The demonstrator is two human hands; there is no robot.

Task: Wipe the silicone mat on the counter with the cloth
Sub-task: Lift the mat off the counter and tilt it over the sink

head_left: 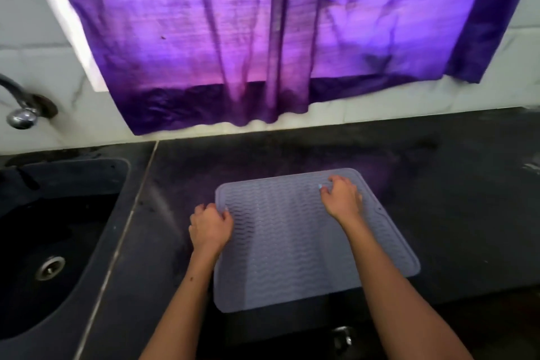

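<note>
A pale grey-lilac silicone mat [292, 242] with a wavy ribbed surface lies flat on the dark counter [453, 213]. Its near edge hangs slightly over the counter's front. My left hand [210, 228] is at the mat's left edge near the far corner, with fingers curled round that edge. My right hand [342, 196] rests on top of the mat near its far right corner, its bent fingertips pressing on the surface. Neither hand holds a cloth, and none shows in this view.
A dark sink [52, 242] with a metal drain [49, 267] is set into the counter at the left. A chrome tap [20, 108] sticks out of the tiled wall above it. A purple curtain [263, 38] hangs behind the counter.
</note>
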